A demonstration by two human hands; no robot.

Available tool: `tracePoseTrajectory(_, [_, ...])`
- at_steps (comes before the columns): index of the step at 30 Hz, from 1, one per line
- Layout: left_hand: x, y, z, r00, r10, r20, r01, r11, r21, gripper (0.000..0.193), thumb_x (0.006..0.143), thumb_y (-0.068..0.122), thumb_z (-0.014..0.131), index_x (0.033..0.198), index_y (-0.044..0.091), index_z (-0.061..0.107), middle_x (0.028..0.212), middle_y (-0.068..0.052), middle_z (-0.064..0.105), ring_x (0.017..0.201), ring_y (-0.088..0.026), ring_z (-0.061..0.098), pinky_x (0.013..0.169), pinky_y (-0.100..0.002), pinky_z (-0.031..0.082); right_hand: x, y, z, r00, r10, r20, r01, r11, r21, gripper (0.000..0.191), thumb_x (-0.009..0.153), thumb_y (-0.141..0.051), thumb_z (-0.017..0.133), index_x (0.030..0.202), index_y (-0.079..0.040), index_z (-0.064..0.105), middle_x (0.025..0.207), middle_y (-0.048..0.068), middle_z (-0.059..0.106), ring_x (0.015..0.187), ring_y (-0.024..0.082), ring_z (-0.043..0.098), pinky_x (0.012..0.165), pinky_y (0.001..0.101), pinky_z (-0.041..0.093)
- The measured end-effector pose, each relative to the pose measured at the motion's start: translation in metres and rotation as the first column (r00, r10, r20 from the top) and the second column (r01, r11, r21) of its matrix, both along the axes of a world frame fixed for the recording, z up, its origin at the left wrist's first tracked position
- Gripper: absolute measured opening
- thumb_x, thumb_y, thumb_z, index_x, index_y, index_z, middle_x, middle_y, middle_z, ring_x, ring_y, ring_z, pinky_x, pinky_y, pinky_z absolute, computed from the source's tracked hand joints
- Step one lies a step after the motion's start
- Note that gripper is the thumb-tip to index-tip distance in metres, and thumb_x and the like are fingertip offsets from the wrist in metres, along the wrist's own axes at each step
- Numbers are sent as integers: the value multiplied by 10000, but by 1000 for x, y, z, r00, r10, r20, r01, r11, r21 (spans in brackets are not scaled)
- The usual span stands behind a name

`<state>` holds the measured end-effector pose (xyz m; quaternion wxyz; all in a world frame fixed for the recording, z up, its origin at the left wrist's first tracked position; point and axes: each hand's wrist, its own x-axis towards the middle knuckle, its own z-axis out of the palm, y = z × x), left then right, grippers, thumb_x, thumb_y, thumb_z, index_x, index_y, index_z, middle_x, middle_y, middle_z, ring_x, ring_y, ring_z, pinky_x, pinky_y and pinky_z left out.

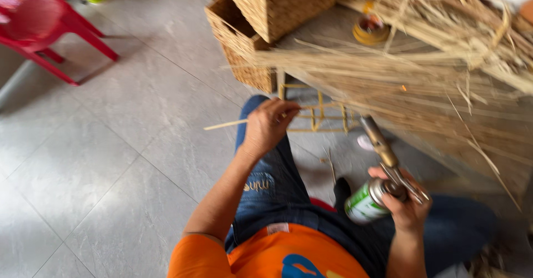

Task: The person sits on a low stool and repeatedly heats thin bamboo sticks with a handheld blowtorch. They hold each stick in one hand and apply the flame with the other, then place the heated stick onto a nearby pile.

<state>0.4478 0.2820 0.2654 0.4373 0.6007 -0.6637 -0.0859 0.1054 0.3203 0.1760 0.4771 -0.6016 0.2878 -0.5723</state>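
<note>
Work in hand: we sit on the grey tiled floor (127,161) with a small frame of yellow cane sticks (316,114) lying in front of our knees, and a gas torch (383,169) held over it.
Done so far: we judge the frame partly built. Several uprights and cross-pieces already stand joined into a box-like grid, though motion blur keeps us from counting the joints.
Left to do: we see no woven sides on the frame, and a large heap of dry straw (444,72) lies unused beside it, so most of the covering looks undone to us.
Finished pieces: two woven baskets (261,22) sit stacked just beyond the frame.
Left hand (266,125): our arm reaches forward across the left knee, wrist bent down, fingers curled tight around one thin cane stick (227,124) whose free end points left, its other end near the frame.
Right hand (405,203): our elbow is tucked in, forearm raised, fingers wrapped around the torch head where it meets the green and white canister, nozzle slanting up and left toward the frame.
Flame: we cannot tell whether the torch is lit.
Around us: a red plastic chair (50,28) stands well apart at the upper left.
</note>
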Motion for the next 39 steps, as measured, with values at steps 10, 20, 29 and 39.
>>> tracePoseTrajectory(10, [-9,-3,1,998,-51,-31,50,998,-32,135,925,29,792,1053,67,770,873,-78,691,732,-165,686,653,-295,538,-27,-19,-3,984,-118,134,116,993,24,430,853,-170,713,1223,44,662,1165,216,720,1090,305,726,1003,415,585])
tracePoseTrajectory(20, [-16,6,-1,999,-36,-19,36,999,30,122,952,26,798,1064,62,765,917,-69,707,733,-132,644,665,-268,512,-54,-12,-12,951,-217,220,200,975,100,486,843,-182,728,1257,61,649,1187,224,721,1093,279,719,980,380,575])
tracePoseTrajectory(29, [-12,12,-4,999,-29,27,28,999,31,125,961,37,808,1076,68,770,952,-56,728,761,-112,673,658,-247,526,-54,-20,-9,963,-167,210,148,984,102,493,846,-133,700,1290,73,642,1165,206,725,1109,278,716,1026,401,574])
tracePoseTrajectory(39, [-6,16,-12,999,-36,39,34,998,51,115,968,66,812,1077,81,776,958,-39,735,796,-96,690,667,-233,551,-102,-55,5,893,-340,295,343,938,44,377,903,-156,664,1206,68,647,1127,225,711,974,284,709,879,394,600])
